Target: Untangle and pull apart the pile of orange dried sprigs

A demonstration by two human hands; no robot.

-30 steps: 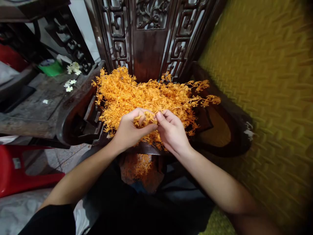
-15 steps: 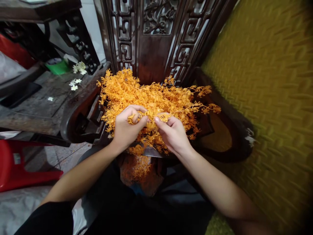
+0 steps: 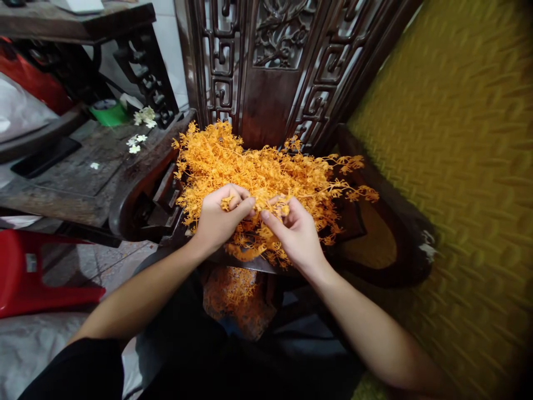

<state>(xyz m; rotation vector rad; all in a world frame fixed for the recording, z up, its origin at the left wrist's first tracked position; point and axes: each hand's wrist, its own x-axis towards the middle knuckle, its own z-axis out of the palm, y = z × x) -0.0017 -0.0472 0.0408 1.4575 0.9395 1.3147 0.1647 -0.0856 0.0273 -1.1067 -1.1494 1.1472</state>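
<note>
A large heap of orange artificial flower sprigs (image 3: 245, 161) covers the seat of a dark carved wooden chair (image 3: 268, 105). In front of the heap, my left hand (image 3: 222, 214) is closed, thumb against fingers, on an orange sprig; a bit of it shows inside the curled fingers. My right hand (image 3: 293, 228) pinches orange sprig pieces between thumb and fingers, close beside the left. Whether both hands hold the same sprig I cannot tell, as the orange blends with the heap behind. Below the seat edge, orange bits lie on a brownish surface (image 3: 237, 294).
At the left stands a dark wooden table (image 3: 83, 166) with a green tape roll (image 3: 109, 113), pale small flowers (image 3: 139, 139) and a dark flat object (image 3: 45, 158). A red plastic stool (image 3: 25, 272) is below. A yellow textured surface (image 3: 466, 166) rises at the right.
The view has shifted slightly. My right fingers have opened a little around the orange pieces, and the piece between my hands has changed position. Both hands stay close together.
</note>
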